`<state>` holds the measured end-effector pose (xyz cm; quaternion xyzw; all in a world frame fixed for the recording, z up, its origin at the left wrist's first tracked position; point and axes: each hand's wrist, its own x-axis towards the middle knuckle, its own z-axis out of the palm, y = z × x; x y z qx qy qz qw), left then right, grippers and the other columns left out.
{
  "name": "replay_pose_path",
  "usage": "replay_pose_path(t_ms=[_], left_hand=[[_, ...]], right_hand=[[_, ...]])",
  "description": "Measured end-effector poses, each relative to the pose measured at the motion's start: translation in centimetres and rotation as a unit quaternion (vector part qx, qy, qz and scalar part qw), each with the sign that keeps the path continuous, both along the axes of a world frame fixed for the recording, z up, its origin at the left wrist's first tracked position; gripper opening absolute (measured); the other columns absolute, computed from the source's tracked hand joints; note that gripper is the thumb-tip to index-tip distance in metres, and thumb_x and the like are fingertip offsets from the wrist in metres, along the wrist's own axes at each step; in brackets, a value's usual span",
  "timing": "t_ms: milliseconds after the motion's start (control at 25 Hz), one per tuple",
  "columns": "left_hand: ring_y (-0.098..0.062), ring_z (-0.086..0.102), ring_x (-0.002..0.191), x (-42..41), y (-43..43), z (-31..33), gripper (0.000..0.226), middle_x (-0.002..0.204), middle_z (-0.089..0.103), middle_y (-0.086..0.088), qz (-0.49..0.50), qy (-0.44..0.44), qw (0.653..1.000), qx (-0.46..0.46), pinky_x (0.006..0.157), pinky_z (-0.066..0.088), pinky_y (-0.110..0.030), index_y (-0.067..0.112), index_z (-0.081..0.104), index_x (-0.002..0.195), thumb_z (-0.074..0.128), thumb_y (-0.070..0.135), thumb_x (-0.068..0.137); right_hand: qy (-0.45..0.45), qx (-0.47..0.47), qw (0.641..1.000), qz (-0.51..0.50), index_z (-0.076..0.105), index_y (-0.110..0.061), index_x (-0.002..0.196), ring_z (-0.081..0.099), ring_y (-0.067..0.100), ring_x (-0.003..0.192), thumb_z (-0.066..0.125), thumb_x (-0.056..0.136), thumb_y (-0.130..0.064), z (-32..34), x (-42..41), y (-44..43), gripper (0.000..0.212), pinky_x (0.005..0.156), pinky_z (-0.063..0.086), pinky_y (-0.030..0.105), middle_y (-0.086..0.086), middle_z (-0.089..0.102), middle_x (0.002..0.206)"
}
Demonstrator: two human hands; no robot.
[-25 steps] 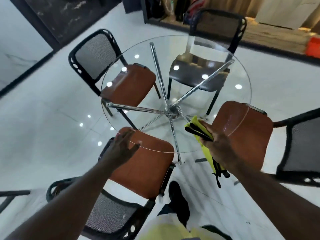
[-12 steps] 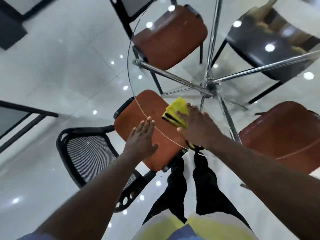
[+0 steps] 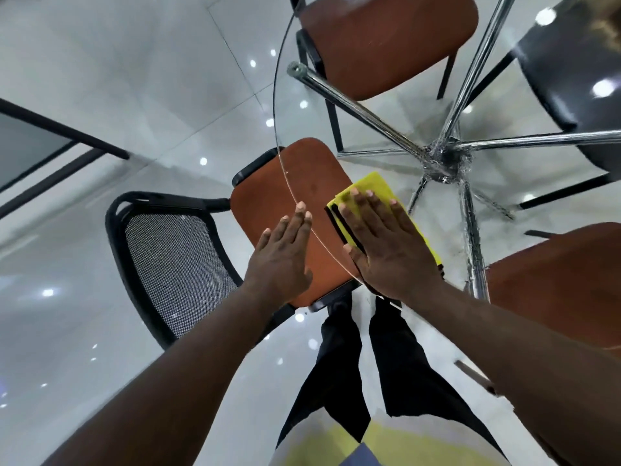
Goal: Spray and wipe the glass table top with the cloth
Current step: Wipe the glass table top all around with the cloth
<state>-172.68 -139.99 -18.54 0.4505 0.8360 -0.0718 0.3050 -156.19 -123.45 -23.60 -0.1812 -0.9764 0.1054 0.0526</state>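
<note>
The round glass table top [image 3: 285,105] fills the upper right, with chrome legs [image 3: 443,159] showing through it. A yellow cloth with a black edge [image 3: 369,188] lies flat on the glass near the front rim. My right hand [image 3: 386,243] presses on the cloth, palm down and fingers spread. My left hand [image 3: 282,257] lies flat at the glass rim just left of the cloth, fingers together, holding nothing. No spray bottle is in view.
A brown-seated chair with a black mesh back [image 3: 174,264] stands partly under the near rim. More chairs stand at the top [image 3: 386,38], far right [image 3: 578,79] and lower right [image 3: 554,280]. My legs [image 3: 369,364] stand against the table.
The view has moved closer to the near rim. My right hand has flattened fully on the cloth and slid slightly right. My left hand has stayed at the rim.
</note>
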Motion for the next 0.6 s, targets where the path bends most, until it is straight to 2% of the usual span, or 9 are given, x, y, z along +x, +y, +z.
replay_pose_path(t_ms=[200, 360, 480, 600], left_hand=[[-0.021, -0.004, 0.161, 0.4, -0.1, -0.3, 0.100, 0.170, -0.025, 0.012, 0.037, -0.017, 0.999, 0.018, 0.130, 0.012, -0.049, 0.026, -0.008, 0.166, 0.060, 0.035, 0.093], [-0.021, 0.000, 0.162, 0.3, -0.3, -0.6, 0.098, 0.171, -0.021, 0.015, 0.057, -0.026, 0.997, 0.036, 0.129, 0.016, -0.050, 0.028, -0.004, 0.166, 0.059, 0.032, 0.092], [-0.020, 0.001, 0.162, 0.5, -0.5, -1.4, 0.100, 0.170, -0.023, 0.017, 0.072, -0.030, 0.995, 0.053, 0.129, 0.017, -0.050, 0.029, -0.005, 0.166, 0.060, 0.030, 0.090], [-0.018, 0.001, 0.161, 0.7, -0.7, -1.9, 0.102, 0.170, -0.023, 0.017, 0.078, -0.031, 0.994, 0.073, 0.129, 0.016, -0.047, 0.028, -0.003, 0.167, 0.061, 0.025, 0.087]], right_hand=[[-0.025, -0.008, 1.000, -0.013, 0.026, -0.029, 0.170, 0.018, 0.026, 0.166, 0.048, 0.111, -0.042, 0.4, 3.1, -1.2, 0.064, 0.131, 0.022, 0.056, 0.003, 0.018, 0.179], [-0.045, 0.013, 0.999, 0.017, 0.026, -0.029, 0.170, 0.019, 0.026, 0.166, 0.048, 0.112, -0.042, 0.6, 4.0, -1.7, 0.064, 0.129, 0.026, 0.057, 0.003, 0.018, 0.179], [-0.049, 0.034, 0.997, 0.054, 0.022, -0.031, 0.171, 0.020, 0.027, 0.165, 0.040, 0.113, -0.045, -0.2, -0.6, 0.5, 0.062, 0.131, 0.022, 0.056, 0.003, 0.018, 0.180], [-0.025, 0.026, 0.999, 0.021, 0.020, -0.031, 0.172, 0.018, 0.030, 0.166, 0.032, 0.113, -0.045, -1.2, -8.8, 4.0, 0.062, 0.132, 0.017, 0.057, 0.005, 0.016, 0.180]])
